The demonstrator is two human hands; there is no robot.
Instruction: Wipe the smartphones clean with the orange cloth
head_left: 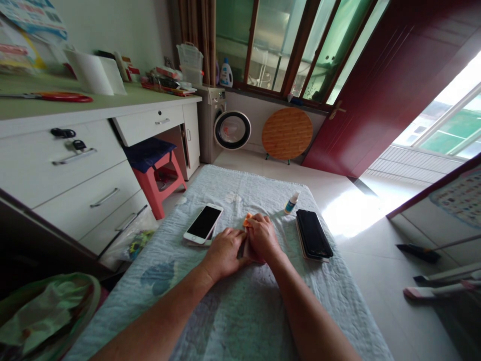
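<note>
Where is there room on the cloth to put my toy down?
The cloth is bare near the front, around the forearms, and at the far end beyond the small bottle. The middle is crowded: white phone, left hand and right hand pressed together on an orange cloth, dark phones.

Towel (pixel 240 311): rough matt cloth; phones (pixel 203 223) w/ glossy glass; round board (pixel 287 133): wood; stool (pixel 160 175): plastic.

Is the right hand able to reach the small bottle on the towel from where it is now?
Probably yes. The small bottle stands just beyond the right hand, with only bare towel between them. However, that hand holds an orange cloth.
</note>
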